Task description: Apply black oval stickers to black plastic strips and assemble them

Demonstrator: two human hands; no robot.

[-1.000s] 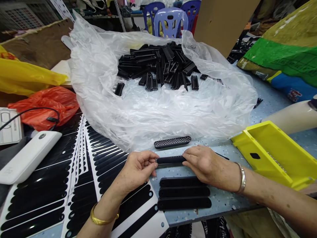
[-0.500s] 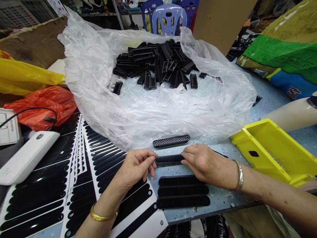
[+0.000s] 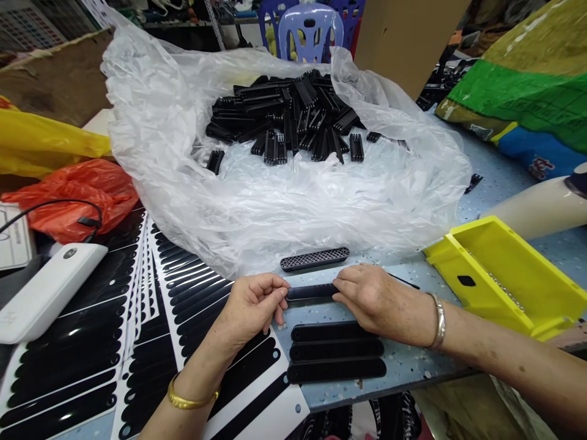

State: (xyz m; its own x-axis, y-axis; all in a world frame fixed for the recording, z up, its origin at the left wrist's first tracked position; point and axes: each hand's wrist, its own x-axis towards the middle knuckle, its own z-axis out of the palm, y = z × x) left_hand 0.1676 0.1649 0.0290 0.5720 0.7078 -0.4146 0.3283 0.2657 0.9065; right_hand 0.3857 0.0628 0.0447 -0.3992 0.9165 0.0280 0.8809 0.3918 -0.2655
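Observation:
Between my hands is a long black plastic strip with rounded ends, held just over the table. My left hand pinches its left end between thumb and fingers. Closed on the right part is my right hand, whose fingers hide that end. Just beyond lies a similar black piece with a lattice face. Several smooth black strips lie side by side nearer the table edge. A thin dark tool, partly hidden, pokes out behind my right hand.
A heap of black plastic pieces sits on crumpled clear plastic sheeting. At the right stands a yellow tray. Sheets of black oblong stickers cover the left, near a white device and a red bag.
Both hands keep the same hold on the black strip, with hardly any finger movement. The whole view has shifted slightly, so things appear a little further left.

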